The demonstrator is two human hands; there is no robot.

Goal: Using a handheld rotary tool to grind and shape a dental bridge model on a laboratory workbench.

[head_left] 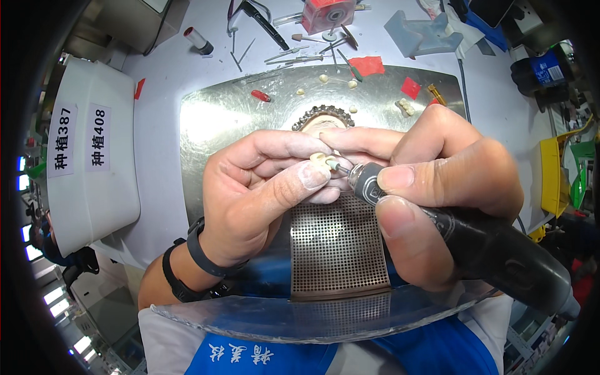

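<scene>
Crown (320,159), small and cream-coloured, sits pinched between thumb and fingertips of the left hand (262,187) above the perforated grille (334,244) of the steel tray (212,119). Right hand (437,181) is closed around a black handpiece (487,244), whose bur tip touches the crown.

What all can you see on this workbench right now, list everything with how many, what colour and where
tooth piece: one, cream, pinched in left fingertips
handpiece: one, black, in right hand, tip at the tooth piece
metal tray: one, silver, under the hands
perforated grille: one, brown, tray centre
white bin: one, left
burs: several, grey, top of bench
red bits: a few, tray top
left hand: two black wristbands
right hand: bare
</scene>
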